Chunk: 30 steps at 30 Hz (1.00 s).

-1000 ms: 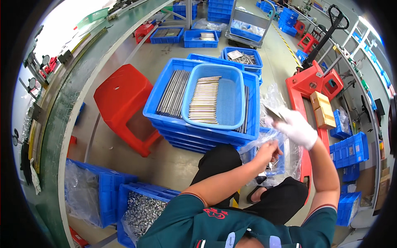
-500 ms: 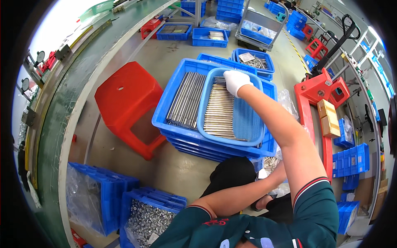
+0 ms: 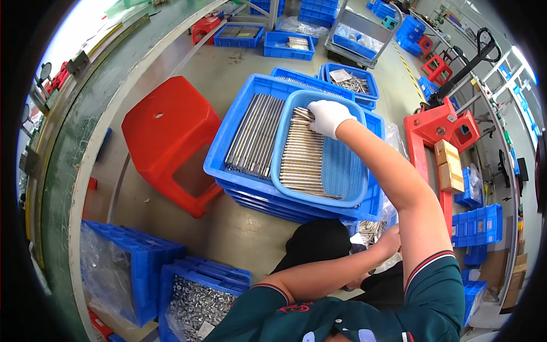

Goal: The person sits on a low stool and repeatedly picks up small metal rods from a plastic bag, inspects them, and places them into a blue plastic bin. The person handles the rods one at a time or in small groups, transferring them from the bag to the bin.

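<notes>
My right hand (image 3: 329, 118), in a white glove, reaches into a light blue perforated basket (image 3: 364, 188). Its fingers are curled closed on the ends of a few slim metal rods (image 3: 303, 118) at the far side. Below them a row of similar rods (image 3: 302, 159) lies crosswise along the basket's left half. The basket rests in a larger blue crate (image 3: 215, 157), beside longer metal rods (image 3: 255, 134) stacked lengthwise. My left arm crosses under the right one; my left hand (image 3: 392, 238) is near the crate's lower right, its fingers hidden behind my right arm.
A red stool (image 3: 171, 122) stands left of the crate. Blue bins of small metal parts (image 3: 199, 305) sit at the lower left. A red pallet jack (image 3: 427, 128) with cartons (image 3: 450, 171) is at the right. A green workbench (image 3: 85, 131) runs along the left.
My right hand has shifted slightly toward me, and the rod ends at its fingers now sit tilted. My left forearm has moved up a little to the right.
</notes>
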Available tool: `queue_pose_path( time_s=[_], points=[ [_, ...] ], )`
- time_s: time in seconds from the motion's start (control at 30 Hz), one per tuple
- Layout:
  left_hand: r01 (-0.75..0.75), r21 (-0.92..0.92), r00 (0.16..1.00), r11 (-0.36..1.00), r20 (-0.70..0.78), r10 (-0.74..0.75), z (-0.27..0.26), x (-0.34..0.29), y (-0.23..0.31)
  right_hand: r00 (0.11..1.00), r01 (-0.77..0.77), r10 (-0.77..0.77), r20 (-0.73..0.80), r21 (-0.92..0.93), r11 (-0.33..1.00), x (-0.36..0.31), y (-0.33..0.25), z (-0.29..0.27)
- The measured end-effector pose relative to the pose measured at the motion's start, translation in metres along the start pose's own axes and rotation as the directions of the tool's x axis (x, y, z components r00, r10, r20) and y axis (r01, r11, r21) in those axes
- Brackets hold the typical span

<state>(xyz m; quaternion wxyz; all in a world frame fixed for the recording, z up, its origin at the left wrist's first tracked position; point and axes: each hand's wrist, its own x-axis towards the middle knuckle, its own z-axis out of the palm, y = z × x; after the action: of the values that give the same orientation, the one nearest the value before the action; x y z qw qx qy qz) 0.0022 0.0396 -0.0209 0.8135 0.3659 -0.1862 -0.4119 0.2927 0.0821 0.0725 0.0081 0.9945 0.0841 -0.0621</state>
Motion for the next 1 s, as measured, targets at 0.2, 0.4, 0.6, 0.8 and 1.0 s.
queue_pose_path(
  time_s=[0.2,0.4,0.6,0.8,1.0],
  points=[
    [0.186,-0.251,0.982,0.950,0.027,-0.185,-0.004,-0.005,0.009,0.998,-0.023,0.022,-0.065,-0.017,1.000,-0.009,-0.012,0.008],
    [-0.071,-0.012,0.996,0.997,-0.049,0.071,0.002,-0.005,0.018,0.988,0.034,-0.059,-0.146,-0.169,0.985,0.001,-0.006,0.019],
    [-0.039,-0.005,0.999,0.999,0.000,0.039,-0.004,0.000,0.008,0.983,0.080,-0.104,-0.153,-0.157,0.984,-0.003,-0.015,0.023],
    [0.229,-0.142,0.973,0.963,0.053,-0.224,-0.008,-0.017,0.045,0.971,-0.067,0.076,-0.225,0.051,0.996,-0.013,0.010,0.003],
    [0.216,-0.124,0.976,0.968,0.060,-0.210,-0.007,-0.016,0.041,0.961,-0.217,0.274,0.021,0.673,0.708,-0.002,0.048,0.032]
  ],
)
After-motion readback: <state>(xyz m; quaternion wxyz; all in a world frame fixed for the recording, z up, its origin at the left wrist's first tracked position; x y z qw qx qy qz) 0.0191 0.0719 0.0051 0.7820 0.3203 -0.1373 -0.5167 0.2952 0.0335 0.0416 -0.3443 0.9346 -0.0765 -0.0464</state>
